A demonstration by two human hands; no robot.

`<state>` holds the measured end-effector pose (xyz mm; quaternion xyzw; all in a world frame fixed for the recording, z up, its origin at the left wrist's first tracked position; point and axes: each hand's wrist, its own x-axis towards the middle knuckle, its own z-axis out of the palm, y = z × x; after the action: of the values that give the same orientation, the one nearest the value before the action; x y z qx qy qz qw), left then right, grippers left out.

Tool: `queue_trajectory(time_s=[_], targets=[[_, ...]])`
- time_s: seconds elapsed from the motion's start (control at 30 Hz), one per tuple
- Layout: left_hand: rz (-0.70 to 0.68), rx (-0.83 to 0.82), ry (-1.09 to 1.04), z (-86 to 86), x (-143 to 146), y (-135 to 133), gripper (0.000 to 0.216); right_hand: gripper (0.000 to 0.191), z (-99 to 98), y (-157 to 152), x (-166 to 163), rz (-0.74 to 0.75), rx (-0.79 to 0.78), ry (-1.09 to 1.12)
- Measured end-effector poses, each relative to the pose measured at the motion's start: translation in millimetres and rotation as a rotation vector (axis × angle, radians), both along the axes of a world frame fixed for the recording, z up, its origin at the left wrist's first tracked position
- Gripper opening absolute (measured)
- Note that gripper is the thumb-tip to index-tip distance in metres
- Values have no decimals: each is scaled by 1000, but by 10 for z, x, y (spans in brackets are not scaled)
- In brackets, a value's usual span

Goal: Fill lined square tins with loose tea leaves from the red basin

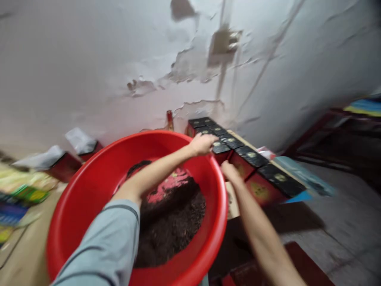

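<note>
I see the half-curled left hand point(204, 143) and the right hand point(231, 171) at the edge of a glossy red basin point(86, 210) of dark soil point(169, 236), beside black-topped boxes point(253, 157), my feed too blurred to tell whether either grips.

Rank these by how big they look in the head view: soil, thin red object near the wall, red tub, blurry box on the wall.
1. Red tub
2. Soil, though partly hidden
3. Blurry box on the wall
4. Thin red object
</note>
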<state>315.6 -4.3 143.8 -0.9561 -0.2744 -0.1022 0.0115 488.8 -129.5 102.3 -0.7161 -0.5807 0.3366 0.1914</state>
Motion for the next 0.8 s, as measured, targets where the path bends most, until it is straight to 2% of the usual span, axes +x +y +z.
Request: queue_trajectory(time_s=[0.07, 0.1, 0.13, 0.17, 0.2, 0.23, 0.3, 0.37, 0.4, 0.43, 0.47, 0.53, 0.63, 0.7, 0.8], targets=[[176, 9, -95, 81, -610, 161, 50, 43, -6, 5, -123, -140, 17, -160], [285, 11, -138, 82, -955, 243, 48, 47, 34, 14, -204, -210, 85, -247], [419, -4, -129, 61, -1308, 309, 46, 50, 94, 36, -306, -298, 312, -376], [554, -59, -39, 24, -1657, 349, 45, 53, 162, 76, -436, -258, 532, -429], [648, -115, 71, -22, -1989, 359, 44, 53, 221, 140, -598, -166, 682, -435], [710, -125, 124, -69, -2295, 339, 42, 53, 252, 230, -790, 1, 753, -421], [770, -34, 188, -150, -2817, 230, 42, 52, 181, 491, -1232, 433, 631, -385], [858, 122, 172, -205, -3222, 75, 45, 60, -89, 824, -1681, 708, 411, -446], [945, 184, 151, -228, -3386, -2, 48, 64, -281, 990, -1888, 750, 248, -494], [1058, 211, 127, -250, -3527, -68, 53, 68, -492, 1141, -2077, 722, 87, -530], [1174, 193, 117, -273, -3646, -119, 61, 71, -709, 1269, -2250, 680, 23, -553], [1327, 31, 138, -321, -3826, -167, 79, 77, -1109, 1441, -2555, 587, -17, -577], [1343, -249, 193, -372, -3969, -134, 96, 76, -1536, 1545, -2960, 438, 30, -544], [1331, -303, 210, -379, -4005, -99, 97, 72, -1699, 1584, -3217, 355, 75, -495], [1293, -318, 222, -361, -4026, -95, 96, 71, -1815, 1666, -3581, 248, 130, -403]])
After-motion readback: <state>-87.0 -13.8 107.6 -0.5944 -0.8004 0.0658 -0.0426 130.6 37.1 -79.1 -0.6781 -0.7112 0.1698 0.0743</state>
